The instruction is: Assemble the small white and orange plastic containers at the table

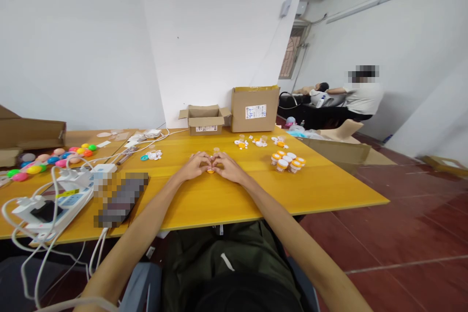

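Note:
My left hand [194,165] and my right hand [227,166] meet over the middle of the table. Their fingertips are pinched together on a small orange cap piece [211,171], whose orange lower edge shows between the thumbs. The fingers hide most of it. Just beyond the fingertips stands a small clear cup [216,150]. To the right, several small jars [288,162] with white and orange lids stand in a cluster. Farther back lie loose parts: orange pieces [242,145], white pieces [260,143] and clear cups. White and teal rings [151,155] lie left of my hands.
Two cardboard boxes, a low one [205,122] and a taller one [255,109], stand at the back. On the left are a power strip [75,202] with cables, a phone [122,202] and colourful balls [54,158]. A person [361,97] sits in the far right background.

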Tool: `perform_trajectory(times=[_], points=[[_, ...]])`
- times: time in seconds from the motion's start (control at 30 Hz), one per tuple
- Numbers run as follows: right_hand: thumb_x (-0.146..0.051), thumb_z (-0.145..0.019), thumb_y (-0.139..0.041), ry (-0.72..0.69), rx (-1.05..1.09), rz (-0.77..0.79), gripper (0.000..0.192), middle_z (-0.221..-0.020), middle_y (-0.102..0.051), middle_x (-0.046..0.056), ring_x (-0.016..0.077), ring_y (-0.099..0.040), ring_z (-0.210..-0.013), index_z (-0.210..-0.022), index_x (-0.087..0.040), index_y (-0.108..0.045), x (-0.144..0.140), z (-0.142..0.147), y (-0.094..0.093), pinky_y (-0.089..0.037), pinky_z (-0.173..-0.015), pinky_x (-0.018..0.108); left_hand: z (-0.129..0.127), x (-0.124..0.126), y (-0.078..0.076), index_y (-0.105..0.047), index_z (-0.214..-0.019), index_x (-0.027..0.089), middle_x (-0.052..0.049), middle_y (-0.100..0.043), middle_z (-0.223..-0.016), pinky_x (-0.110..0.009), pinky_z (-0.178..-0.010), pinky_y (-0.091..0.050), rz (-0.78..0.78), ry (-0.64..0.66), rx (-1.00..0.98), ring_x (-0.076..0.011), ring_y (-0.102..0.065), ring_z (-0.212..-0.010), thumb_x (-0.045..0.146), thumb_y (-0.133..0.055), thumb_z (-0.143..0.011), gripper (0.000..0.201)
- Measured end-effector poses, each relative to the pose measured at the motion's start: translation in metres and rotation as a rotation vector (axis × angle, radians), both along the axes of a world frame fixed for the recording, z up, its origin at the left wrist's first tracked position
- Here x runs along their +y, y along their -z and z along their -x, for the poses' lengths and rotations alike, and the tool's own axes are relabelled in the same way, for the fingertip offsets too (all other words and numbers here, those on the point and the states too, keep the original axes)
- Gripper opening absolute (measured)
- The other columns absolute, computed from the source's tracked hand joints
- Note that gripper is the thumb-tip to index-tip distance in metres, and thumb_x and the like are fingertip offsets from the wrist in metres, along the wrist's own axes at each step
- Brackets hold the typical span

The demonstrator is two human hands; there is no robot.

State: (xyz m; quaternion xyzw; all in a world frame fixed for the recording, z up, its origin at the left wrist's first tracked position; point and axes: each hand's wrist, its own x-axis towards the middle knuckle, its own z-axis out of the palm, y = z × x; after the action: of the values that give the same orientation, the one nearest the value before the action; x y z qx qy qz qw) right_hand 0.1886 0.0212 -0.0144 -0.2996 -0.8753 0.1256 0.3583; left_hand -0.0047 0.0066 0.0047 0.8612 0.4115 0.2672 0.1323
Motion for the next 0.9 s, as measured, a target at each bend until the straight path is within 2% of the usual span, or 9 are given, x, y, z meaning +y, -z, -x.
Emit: perform_trajectory(times=[0.47, 0.9], points=[[-0.015, -0.080, -0.068, -0.033, 0.068, 0.046, 0.010, -0.102, -0.065, 0.004, 0.0197, -0.062, -0.102, -0.072, -0.021, -0.067, 0.0084, 0.0017, 0.0069, -0.046, -0.095, 0.040, -0.0005, -0.0001, 0.0006, -0.073, -0.080, 0.024, -0.003, -0.066, -0.101, -0.040, -0.102, -0.037, 0.003, -0.012, 0.022, -0.0216, -0.057, -0.103, 0.027, -0.061, -0.086, 0.014], [-0.014, -0.081, -0.066, -0.022, 0.103, 0.091, 0.011, -0.103, -0.066, 0.005, 0.0198, -0.062, -0.103, -0.073, -0.021, -0.066, 0.0055, 0.0003, 0.0006, -0.046, -0.096, 0.040, 0.0002, -0.0007, 0.0006, -0.072, -0.080, 0.024, -0.003, -0.066, -0.099, -0.040, -0.100, -0.038, -0.003, 0.004, 0.020, -0.0218, -0.056, -0.101, 0.029, -0.057, -0.089, 0.018]])
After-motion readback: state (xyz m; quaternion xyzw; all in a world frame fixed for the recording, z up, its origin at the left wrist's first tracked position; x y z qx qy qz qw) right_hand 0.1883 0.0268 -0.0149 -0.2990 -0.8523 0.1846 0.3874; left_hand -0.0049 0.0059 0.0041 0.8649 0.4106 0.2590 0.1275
